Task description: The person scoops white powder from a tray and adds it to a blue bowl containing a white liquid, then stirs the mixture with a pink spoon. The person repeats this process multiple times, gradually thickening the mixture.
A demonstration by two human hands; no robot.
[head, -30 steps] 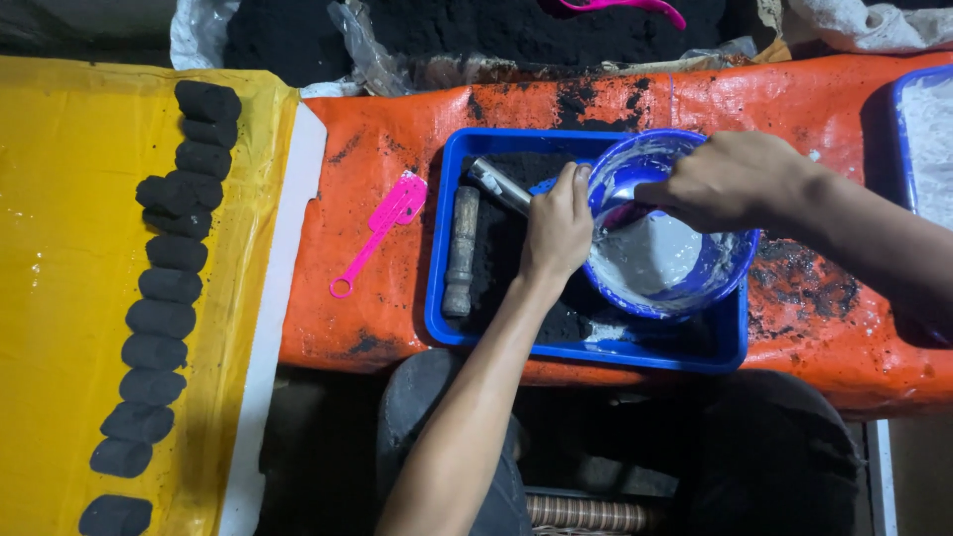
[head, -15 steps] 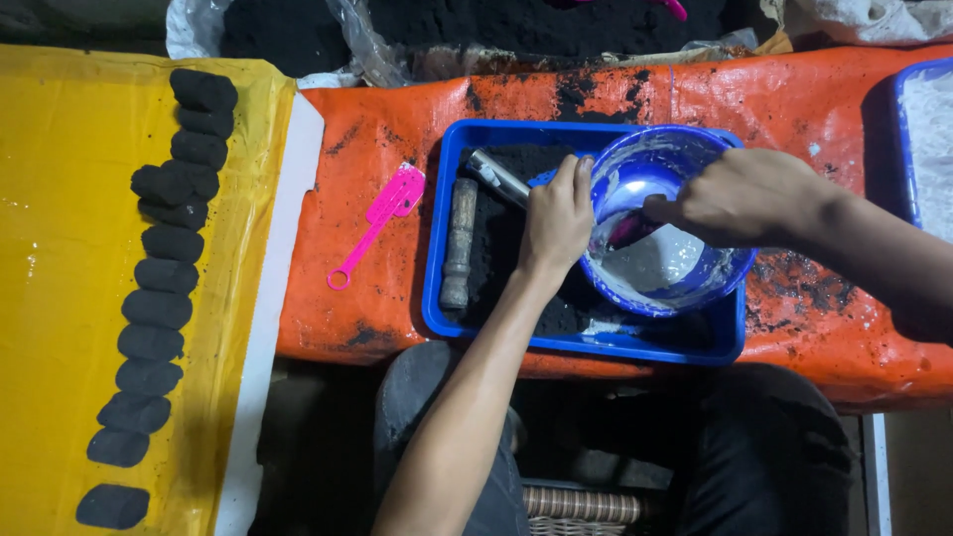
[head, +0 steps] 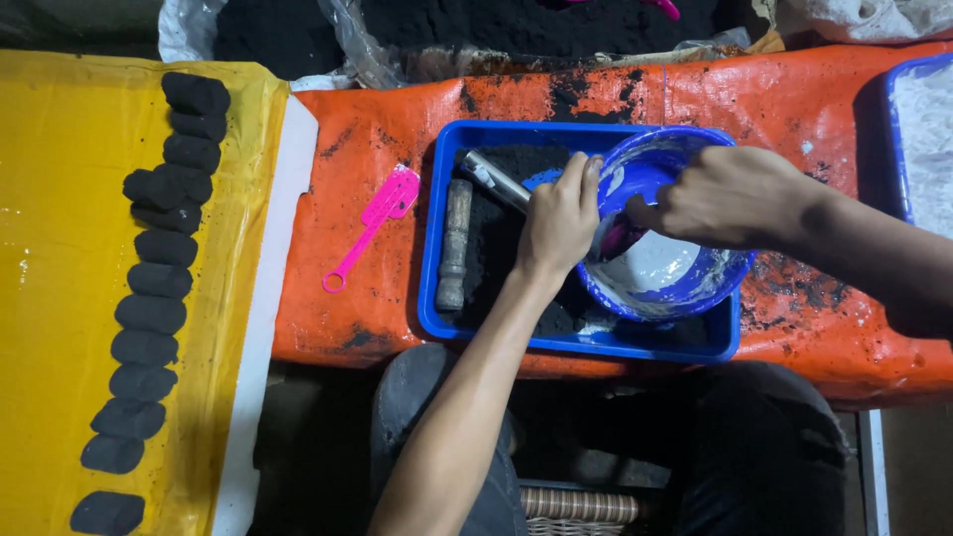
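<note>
Blue bowl gripped by left hand, right hand pinching pink spoon inside.

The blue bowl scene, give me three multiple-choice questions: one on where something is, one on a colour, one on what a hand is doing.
1. Where does the blue bowl sit?
A. on the yellow sheet
B. in the blue tray
C. on the floor

2. What colour is the small spatula lying on the orange sheet?
A. pink
B. green
C. white

3. What is the left hand doing?
A. lying flat on the yellow sheet
B. lifting the spatula
C. holding the bowl's rim

Answers:
1 B, the bowl rests inside the tray's walls, beside black powder.
2 A, it is bright pink, left of the tray.
3 C, its fingers lie over the near rim while the right hand works inside the bowl.
</note>
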